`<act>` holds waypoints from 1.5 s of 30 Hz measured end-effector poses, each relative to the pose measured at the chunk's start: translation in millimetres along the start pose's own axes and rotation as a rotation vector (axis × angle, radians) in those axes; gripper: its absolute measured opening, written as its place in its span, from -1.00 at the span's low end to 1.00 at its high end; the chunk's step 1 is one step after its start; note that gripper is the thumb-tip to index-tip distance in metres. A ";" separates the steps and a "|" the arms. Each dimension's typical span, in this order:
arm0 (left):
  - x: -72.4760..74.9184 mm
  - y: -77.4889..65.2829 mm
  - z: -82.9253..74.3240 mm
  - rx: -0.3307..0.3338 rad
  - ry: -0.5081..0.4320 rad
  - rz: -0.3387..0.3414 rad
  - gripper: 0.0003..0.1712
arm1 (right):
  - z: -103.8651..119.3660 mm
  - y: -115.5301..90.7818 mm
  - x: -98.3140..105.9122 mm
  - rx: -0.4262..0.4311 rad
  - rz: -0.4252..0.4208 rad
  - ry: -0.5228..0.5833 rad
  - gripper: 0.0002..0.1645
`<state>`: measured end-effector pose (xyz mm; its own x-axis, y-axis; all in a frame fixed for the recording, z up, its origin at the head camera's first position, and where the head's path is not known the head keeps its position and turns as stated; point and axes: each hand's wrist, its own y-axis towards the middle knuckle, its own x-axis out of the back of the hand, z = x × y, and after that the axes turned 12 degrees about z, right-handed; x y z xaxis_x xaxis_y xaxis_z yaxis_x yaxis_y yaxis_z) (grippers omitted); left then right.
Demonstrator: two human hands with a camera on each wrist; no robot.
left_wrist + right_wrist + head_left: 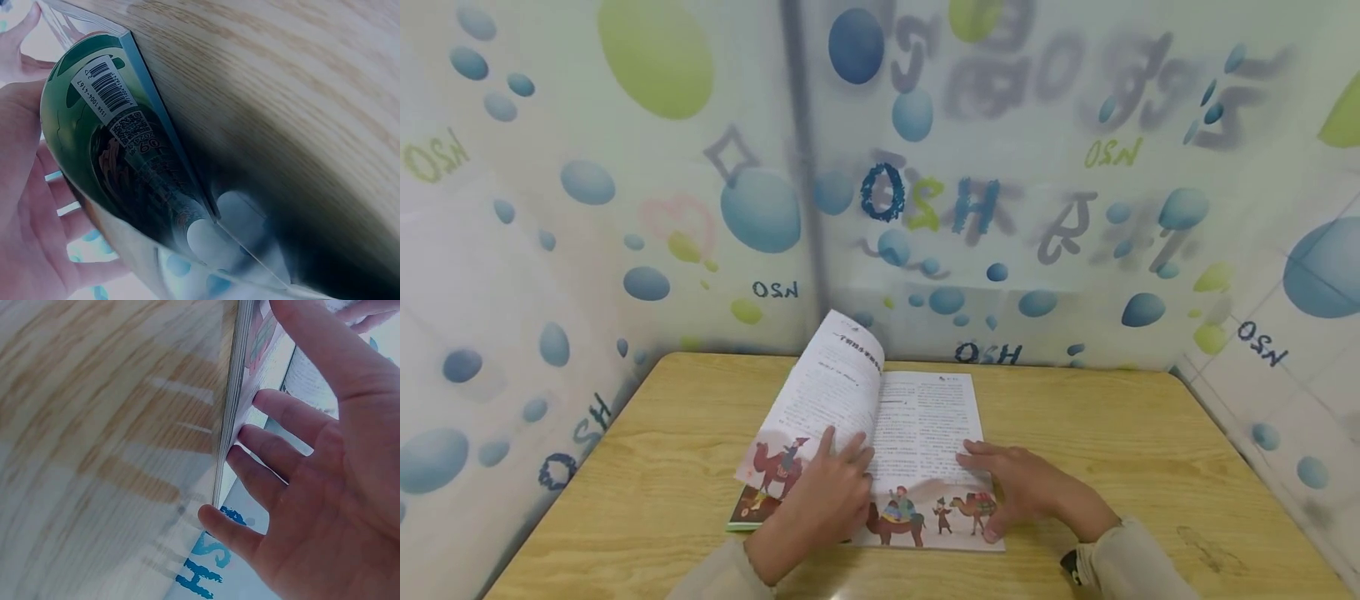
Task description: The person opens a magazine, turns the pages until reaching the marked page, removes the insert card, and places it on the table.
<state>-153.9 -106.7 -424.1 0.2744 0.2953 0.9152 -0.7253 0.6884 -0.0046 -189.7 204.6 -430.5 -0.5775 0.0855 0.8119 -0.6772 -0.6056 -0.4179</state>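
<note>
An illustrated magazine (934, 433) lies spread on the wooden table, with camels and riders drawn along the bottom of its pages. Its left-hand pages (827, 383) rise and curve beside the fold. On their lower part rests my left hand (831, 492), fingers spread toward the fold. The left wrist view shows the green back cover (69, 119) bowed upward, its barcode label facing the table, with the left fingers on the far side. At the right margin my right hand (1022, 487) touches the page with its fingertips, thumb near the bottom corner; the right wrist view shows its fingers (275, 450) loosely extended.
The wooden table (1112, 433) reaches back to a wall (880, 275) covered in blue and green drops and lettering. More patterned wall stands close on the left and right. A small dark mark (1206, 550) shows on the tabletop at the right front.
</note>
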 end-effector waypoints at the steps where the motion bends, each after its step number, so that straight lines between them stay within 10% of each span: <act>1: -0.6 -0.5 0.1 0.003 -0.013 0.000 -0.71 | -0.4 0.2 -0.2 0.005 -0.001 -0.003 0.24; 21: -3.4 -2.6 8.1 0.076 -0.414 0.172 -0.70 | -1.2 -1.3 -0.5 0.045 -0.016 -0.021 0.22; 45: -12.8 -5.2 13.1 0.048 -0.436 0.104 -0.68 | -0.7 1.6 3.5 0.029 0.002 0.009 0.15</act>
<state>-161.9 -122.7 -430.6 -0.0859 0.0471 0.9952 -0.7663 0.6353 -0.0962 -193.1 204.5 -428.7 -0.5832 0.0912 0.8072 -0.6623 -0.6287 -0.4075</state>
